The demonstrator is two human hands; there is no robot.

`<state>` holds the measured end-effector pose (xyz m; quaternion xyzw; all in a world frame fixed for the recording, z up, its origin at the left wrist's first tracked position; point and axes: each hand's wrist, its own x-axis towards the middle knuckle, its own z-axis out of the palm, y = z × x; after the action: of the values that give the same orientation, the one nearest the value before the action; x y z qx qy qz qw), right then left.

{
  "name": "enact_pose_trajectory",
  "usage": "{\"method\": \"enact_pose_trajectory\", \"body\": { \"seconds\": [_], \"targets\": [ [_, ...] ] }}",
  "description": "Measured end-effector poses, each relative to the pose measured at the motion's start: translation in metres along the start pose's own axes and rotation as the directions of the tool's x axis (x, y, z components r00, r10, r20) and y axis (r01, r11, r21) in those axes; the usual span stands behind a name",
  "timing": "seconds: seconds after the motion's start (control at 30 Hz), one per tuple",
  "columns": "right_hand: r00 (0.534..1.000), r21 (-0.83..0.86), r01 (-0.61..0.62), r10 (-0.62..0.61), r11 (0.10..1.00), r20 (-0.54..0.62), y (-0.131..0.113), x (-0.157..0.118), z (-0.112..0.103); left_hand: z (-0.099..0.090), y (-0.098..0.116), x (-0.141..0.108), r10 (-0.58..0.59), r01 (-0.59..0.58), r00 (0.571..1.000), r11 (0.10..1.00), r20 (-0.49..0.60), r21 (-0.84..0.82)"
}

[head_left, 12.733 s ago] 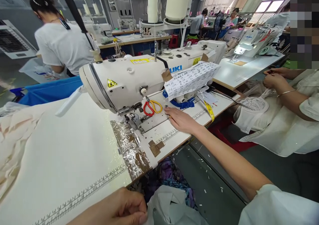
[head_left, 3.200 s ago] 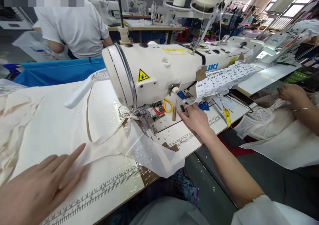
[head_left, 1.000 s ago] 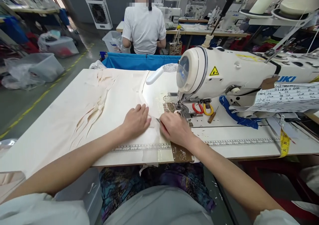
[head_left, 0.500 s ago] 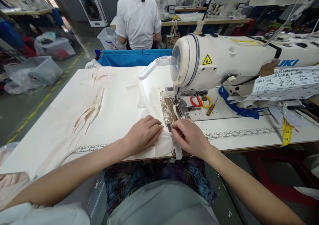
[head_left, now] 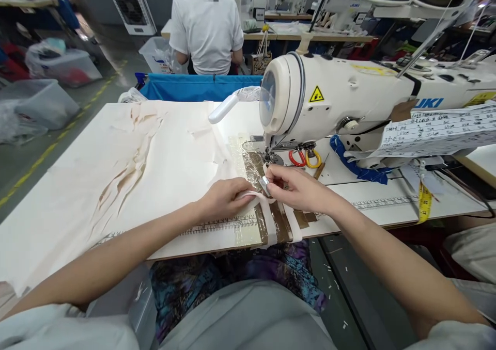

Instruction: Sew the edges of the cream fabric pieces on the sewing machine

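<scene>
My left hand (head_left: 227, 197) is closed on a pale fabric strip (head_left: 268, 218) that hangs over the table's front edge. Pinched in my right hand (head_left: 292, 186) is a small shiny metal piece (head_left: 264, 184), just in front of the needle area of a white sewing machine (head_left: 333, 92). Brown tape (head_left: 279, 221) lies on the table beneath the strip. Thin pale fabric (head_left: 132, 169) spreads over the left part of the white table (head_left: 209, 236).
Red and yellow scissors (head_left: 313, 159) and a wooden-handled tool (head_left: 320, 170) lie by the machine. A yellow measuring tape (head_left: 424, 201) hangs at right. Handwritten paper (head_left: 437, 133) leans on the machine. A person in white (head_left: 207, 30) sits beyond a blue cloth bin (head_left: 182, 88).
The fabric under my hands has been drawn away, baring brown tape and the ruler markings. My right hand has risen slightly, with the metal piece now showing. The whole view has shifted a little.
</scene>
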<state>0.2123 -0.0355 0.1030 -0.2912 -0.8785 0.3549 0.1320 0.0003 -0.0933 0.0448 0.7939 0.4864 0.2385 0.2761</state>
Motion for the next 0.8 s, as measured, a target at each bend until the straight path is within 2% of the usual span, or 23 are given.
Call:
{"method": "enact_pose_trajectory", "body": {
  "seconds": [0.13, 0.3, 0.5, 0.6, 0.7, 0.73, 0.8],
  "targets": [
    [0.994, -0.236, 0.067, -0.045, 0.969, 0.095, -0.002, -0.001, -0.007, -0.002, -0.005, -0.004, 0.028, -0.028, 1.0, 0.995, 0.007, 0.096],
    [0.983, -0.491, 0.141, -0.063, 0.86, 0.173, -0.01, -0.001, -0.004, -0.001, -0.008, -0.008, 0.123, -0.121, 0.992, 0.964, 0.003, 0.237],
    [0.974, -0.684, 0.227, -0.163, 0.694, 0.158, -0.01, 0.001, 0.011, -0.002, -0.008, -0.009, 0.17, -0.15, 0.984, 0.949, -0.053, 0.276],
    [0.974, -0.72, 0.213, -0.205, 0.661, 0.1, -0.001, 0.005, 0.018, -0.004, -0.009, -0.01, 0.196, -0.173, 0.978, 0.956, -0.075, 0.235],
    [0.982, -0.742, 0.107, -0.189, 0.662, -0.027, 0.009, 0.007, 0.018, -0.004, -0.009, -0.014, 0.254, -0.238, 0.966, 0.945, -0.047, 0.223],
    [0.979, -0.723, 0.076, -0.189, 0.687, -0.076, 0.01, 0.006, 0.016, -0.003, -0.007, -0.016, 0.273, -0.258, 0.962, 0.936, -0.031, 0.241],
    [0.961, -0.593, 0.059, -0.207, 0.803, -0.185, 0.01, 0.0, 0.013, -0.001, 0.0, -0.022, 0.293, -0.282, 0.956, 0.919, 0.003, 0.276]
  ]
}}
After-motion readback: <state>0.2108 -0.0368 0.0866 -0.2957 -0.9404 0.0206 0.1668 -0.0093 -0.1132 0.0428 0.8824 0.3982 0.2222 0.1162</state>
